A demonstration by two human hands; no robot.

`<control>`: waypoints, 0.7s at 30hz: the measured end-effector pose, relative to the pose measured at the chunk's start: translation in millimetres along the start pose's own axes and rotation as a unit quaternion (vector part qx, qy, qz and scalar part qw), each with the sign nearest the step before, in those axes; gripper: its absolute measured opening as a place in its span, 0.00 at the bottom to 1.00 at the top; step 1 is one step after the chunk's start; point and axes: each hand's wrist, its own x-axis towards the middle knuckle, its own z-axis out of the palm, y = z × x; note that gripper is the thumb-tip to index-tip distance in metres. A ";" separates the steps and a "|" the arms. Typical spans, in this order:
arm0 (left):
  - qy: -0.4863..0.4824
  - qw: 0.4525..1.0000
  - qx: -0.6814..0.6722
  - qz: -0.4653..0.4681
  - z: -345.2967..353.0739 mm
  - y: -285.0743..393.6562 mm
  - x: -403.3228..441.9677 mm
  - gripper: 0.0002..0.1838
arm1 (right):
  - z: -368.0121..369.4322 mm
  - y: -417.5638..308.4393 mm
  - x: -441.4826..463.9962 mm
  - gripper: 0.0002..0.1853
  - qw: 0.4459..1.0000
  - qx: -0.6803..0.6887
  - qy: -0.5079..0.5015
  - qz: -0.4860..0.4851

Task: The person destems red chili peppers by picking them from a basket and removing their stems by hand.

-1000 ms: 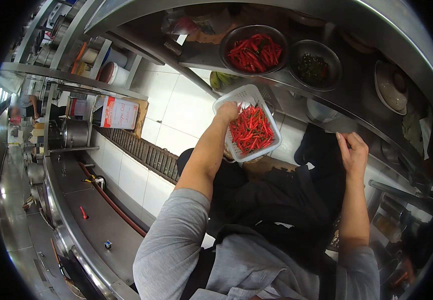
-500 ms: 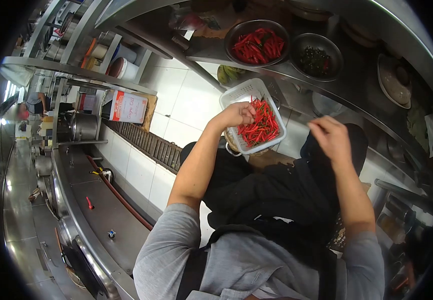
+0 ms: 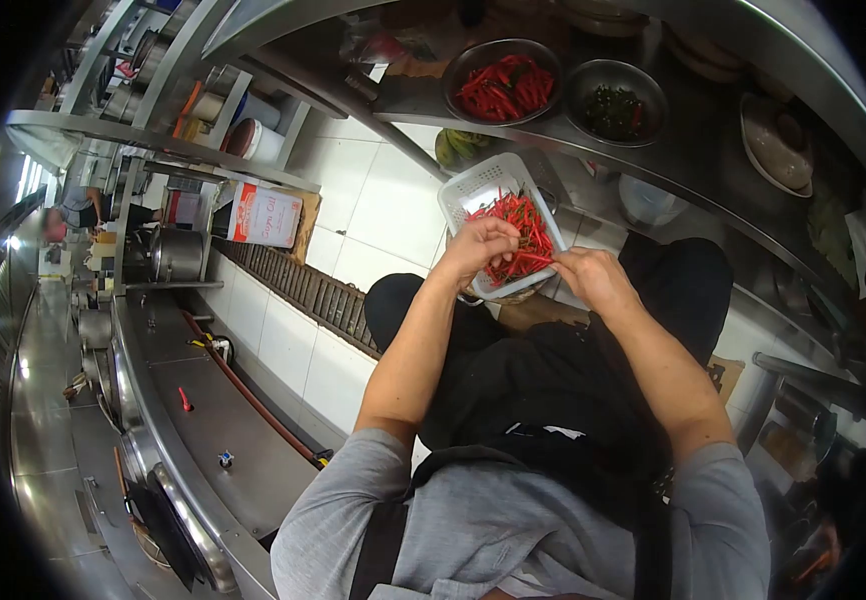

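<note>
A white perforated plastic basket (image 3: 470, 187) holds a heap of red chilies (image 3: 521, 214), some with green stems. My left hand (image 3: 478, 250) is over the basket's near left part, fingers curled together above the chilies; what they hold, if anything, is hidden. At the basket's right rim, my right hand (image 3: 596, 278) has its thumb and fingers pinched on a red chili (image 3: 533, 259) that points toward my left hand. The fingertips of both hands are close together.
On the dark shelf ahead stand a metal bowl of red chilies (image 3: 505, 88), a bowl with green pieces (image 3: 613, 108) and a lidded pot (image 3: 778, 145). Green bananas (image 3: 458, 147) lie behind the basket. A floor drain grate (image 3: 298, 298) runs left; a labelled tin (image 3: 265, 215) stands beyond it.
My right hand has come in from the right, away from the basket, to its rim, and now pinches a chili. My left hand has shifted slightly downward. The view has moved a little.
</note>
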 end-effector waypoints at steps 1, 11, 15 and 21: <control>0.067 0.998 -0.016 0.014 2.9 -2.6 2.2 0.08 | -1.9 0.6 -0.5 0.08 1.000 -0.001 0.002 0.001; 0.044 0.998 0.029 0.041 61.1 -11.2 5.7 0.05 | -9.3 4.9 -0.2 0.12 0.936 0.249 -0.031 0.246; 0.052 0.998 0.015 0.033 65.4 -9.1 6.1 0.04 | -6.5 8.6 -1.8 0.13 0.908 0.314 -0.035 0.275; 0.025 0.994 -0.096 0.036 64.9 -11.7 4.4 0.03 | -8.4 7.3 -3.1 0.13 0.906 0.328 -0.021 0.268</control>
